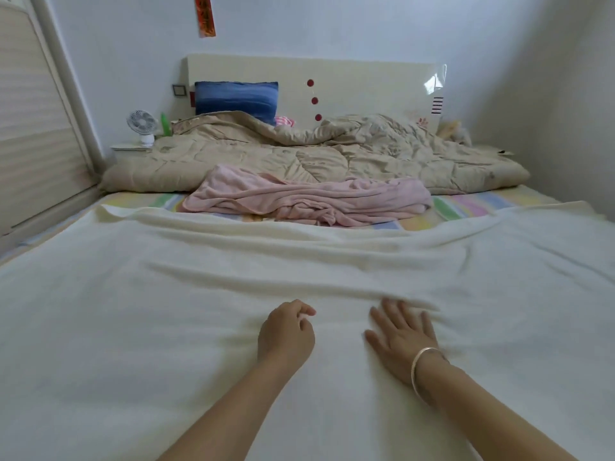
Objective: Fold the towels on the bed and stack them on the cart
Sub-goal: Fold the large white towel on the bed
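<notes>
Right grip (402, 337) flat, left grip (286, 334) loosely curled, both empty on white towel (166, 294). Best sweep mid-frame wrinkles outward before folding.

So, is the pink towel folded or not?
Not folded. The pink towel lies crumpled in a loose heap on the striped sheet, beyond the spread white towel.
</notes>
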The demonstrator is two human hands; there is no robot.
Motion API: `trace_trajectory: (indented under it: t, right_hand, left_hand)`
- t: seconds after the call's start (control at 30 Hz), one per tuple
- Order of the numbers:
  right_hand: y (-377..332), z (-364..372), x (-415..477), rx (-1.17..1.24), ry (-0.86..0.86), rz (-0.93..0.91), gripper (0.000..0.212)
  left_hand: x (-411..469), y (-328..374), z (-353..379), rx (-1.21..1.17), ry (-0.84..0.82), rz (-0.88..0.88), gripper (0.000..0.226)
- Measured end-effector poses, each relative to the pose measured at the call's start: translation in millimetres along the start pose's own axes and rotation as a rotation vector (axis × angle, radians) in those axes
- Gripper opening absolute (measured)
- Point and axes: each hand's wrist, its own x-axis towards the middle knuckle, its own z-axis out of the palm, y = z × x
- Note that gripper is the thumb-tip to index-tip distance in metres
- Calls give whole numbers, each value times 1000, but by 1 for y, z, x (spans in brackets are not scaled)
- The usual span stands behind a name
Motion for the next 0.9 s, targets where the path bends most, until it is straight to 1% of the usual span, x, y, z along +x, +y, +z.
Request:
trace_trajectory:
  t: [0.07,0.17,0.23,0.33,0.4,0.47,0.57,0.8,0.9]
  right_hand:
    - [19,-1,23,-18,8,-24,60]
    - [34,-3,45,-11,40,-54,58]
    - [44,-6,54,52,50,-49,59]
    - [63,-16,63,137,89,-78,56]
    - [80,-20,63,138,126,-113,52]
    - [101,-23,58,127,138,-112,50]
    - [128,-28,45,93,112,-88,51]
    - [187,-46,-2,27,-60,-119,56]
    - [208,-52,-16,41,-85,-132,56]
  left_hand:
    - [14,7,29,111,-37,89,30]
    - [27,13,54,326,-29,171,36]
    - [30,15,61,420,-57,180,42]
    - [28,16,62,483,-111,166,46]
    - [22,17,59,502,-111,158,46]
    - [11,23,60,495,-60,126,45]
    - [-7,40,65,434,32,70,43]
    - [-51,120,103,339,79,89,40]
    - [-59,146,118,304,81,110,39]
